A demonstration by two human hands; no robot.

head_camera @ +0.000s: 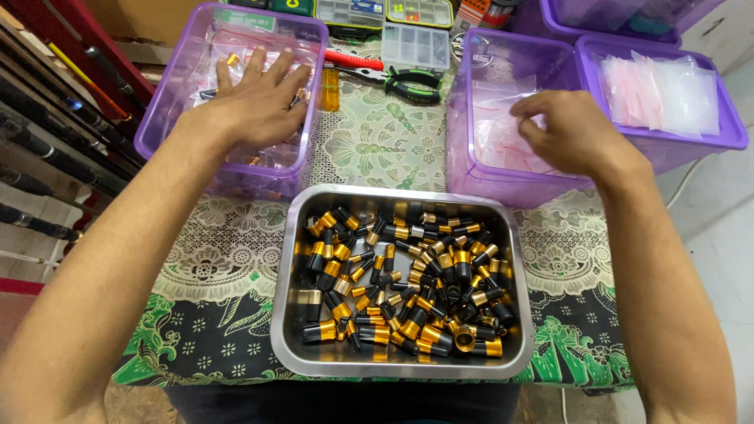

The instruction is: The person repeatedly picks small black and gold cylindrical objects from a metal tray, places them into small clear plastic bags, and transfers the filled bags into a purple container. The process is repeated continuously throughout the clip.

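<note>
The fingers of the left hand (259,98) are spread wide and flat, palm down, over the far-left purple tub (157,129). They lie on or just above the small clear bags (236,47) inside it, gripping nothing that shows; whether they actually press the bags I cannot tell. A little gold piece (233,60) sits in a bag just beyond the index finger.

The fingers of the right hand (573,129) are curled down and drawn together inside the right-hand purple tub (459,157), their tips at the loose clear plastic bags (503,129) lying there. They seem to pinch at a bag, though the tips are hidden behind the knuckles, so the hold itself is not certain.

Near, between the two forearms, stands a rectangular steel tray (284,314) on the patterned tablecloth (228,259). It is heaped with small cylinders (408,275), each black with a bright gold band or cap, lying every way, some open-ended and hollow.

To the right of the right hand, a third purple tub (730,126) holds a neat stack of pinkish clear bags (660,90). Far, between the two tubs, lie black-and-green-handled pliers (408,82) and clear compartment boxes (416,43). Dark rods (47,118) lean along the left edge.
</note>
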